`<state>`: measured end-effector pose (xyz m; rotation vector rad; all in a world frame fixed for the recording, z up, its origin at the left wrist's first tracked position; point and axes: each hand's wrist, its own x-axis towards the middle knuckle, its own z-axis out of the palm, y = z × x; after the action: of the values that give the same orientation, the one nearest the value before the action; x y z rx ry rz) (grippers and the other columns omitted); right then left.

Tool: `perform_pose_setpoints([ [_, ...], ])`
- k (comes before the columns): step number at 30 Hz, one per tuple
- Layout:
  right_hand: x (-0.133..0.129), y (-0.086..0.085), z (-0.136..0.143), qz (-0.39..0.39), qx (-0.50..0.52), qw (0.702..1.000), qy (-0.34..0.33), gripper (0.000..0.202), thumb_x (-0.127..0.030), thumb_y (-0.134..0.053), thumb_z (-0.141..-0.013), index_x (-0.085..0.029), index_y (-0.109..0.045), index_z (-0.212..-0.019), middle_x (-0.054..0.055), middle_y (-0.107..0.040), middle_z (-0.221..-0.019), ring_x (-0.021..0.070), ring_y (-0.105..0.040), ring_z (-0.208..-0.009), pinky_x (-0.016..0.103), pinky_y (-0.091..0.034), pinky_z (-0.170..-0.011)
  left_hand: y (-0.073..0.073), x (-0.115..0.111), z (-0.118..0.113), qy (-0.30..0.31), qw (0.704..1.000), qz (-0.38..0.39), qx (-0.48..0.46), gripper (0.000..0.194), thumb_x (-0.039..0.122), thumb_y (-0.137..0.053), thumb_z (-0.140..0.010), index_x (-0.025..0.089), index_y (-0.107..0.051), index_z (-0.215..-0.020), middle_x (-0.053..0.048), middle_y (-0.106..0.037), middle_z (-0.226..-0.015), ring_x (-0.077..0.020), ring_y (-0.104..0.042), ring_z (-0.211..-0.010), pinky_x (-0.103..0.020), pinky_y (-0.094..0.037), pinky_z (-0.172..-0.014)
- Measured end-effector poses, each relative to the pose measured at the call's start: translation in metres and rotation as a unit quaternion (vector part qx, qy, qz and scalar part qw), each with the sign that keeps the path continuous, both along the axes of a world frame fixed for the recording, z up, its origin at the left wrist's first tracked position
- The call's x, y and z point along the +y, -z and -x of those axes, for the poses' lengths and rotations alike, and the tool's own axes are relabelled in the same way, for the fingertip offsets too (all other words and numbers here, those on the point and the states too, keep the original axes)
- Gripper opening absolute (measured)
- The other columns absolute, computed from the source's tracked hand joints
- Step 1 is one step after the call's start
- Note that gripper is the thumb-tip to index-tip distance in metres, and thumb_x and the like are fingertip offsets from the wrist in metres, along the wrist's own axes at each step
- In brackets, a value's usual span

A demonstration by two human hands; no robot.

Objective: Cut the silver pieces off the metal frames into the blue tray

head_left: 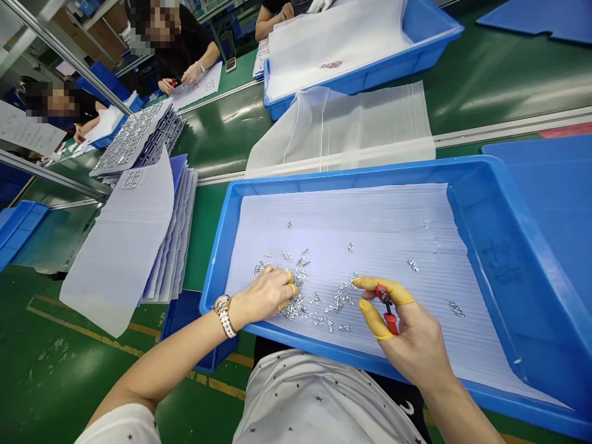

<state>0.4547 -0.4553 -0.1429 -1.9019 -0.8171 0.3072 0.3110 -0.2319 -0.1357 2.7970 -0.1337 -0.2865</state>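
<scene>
A blue tray [370,179] lined with white sheets lies in front of me, with many small silvery metal parts [340,300] scattered in it. My left hand [268,293], with yellow finger covers and a watch on the wrist, rests on the heap at the tray's left, fingers bent down; their tips are partly hidden, and what they hold cannot be made out. To the right of the heap, my right hand [407,320] holds small red-handled cutters [387,311] in the palm. Its thumb and index finger, in yellow covers, point towards the loose parts.
White sheets in a stack [129,228] stand left of the tray, with grid-like frames [134,139] behind. Beyond is another blue tray [393,71] with white sheets. Several people work across the table. A blue panel [550,179] lies at the right.
</scene>
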Motion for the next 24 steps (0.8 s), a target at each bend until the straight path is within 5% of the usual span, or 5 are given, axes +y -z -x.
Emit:
perform_pose_setpoints([
  [8,0.002,-0.003,0.001,-0.016,0.046,0.999,-0.016,0.022,-0.035,-0.056,-0.085,-0.027,-0.06,-0.106,0.005,-0.065,-0.09,0.0203,-0.061,-0.074,0.035,-0.051,-0.069,-0.009,0.002,0.003,-0.016,0.999,0.016,-0.036,0.021,0.016,-0.044,-0.092,0.018,-0.064,-0.087,-0.006,-0.058,-0.083,-0.018,-0.05,-0.077,-0.033,-0.032,-0.073],
  [16,0.04,-0.013,0.02,-0.089,0.354,0.93,-0.04,0.031,-0.05,-0.067,-0.076,-0.022,-0.058,-0.083,0.002,-0.063,-0.077,0.0179,-0.057,-0.067,0.03,-0.049,-0.061,-0.046,-0.021,-0.011,-0.075,0.961,-0.019,-0.266,0.017,0.015,-0.052,-0.089,0.021,-0.063,-0.101,-0.006,-0.064,-0.083,-0.0171,-0.053,-0.076,-0.037,-0.035,-0.079],
  [24,0.052,-0.025,0.024,-0.177,0.425,0.888,0.014,0.034,-0.045,-0.077,-0.065,-0.021,-0.059,-0.081,-0.001,-0.056,-0.069,0.0143,-0.05,-0.057,0.027,-0.043,-0.051,-0.037,-0.038,-0.025,-0.062,0.928,-0.05,-0.364,0.036,0.003,-0.053,-0.083,0.022,-0.058,-0.113,-0.006,-0.068,-0.088,-0.0177,-0.052,-0.074,-0.04,-0.033,-0.081],
])
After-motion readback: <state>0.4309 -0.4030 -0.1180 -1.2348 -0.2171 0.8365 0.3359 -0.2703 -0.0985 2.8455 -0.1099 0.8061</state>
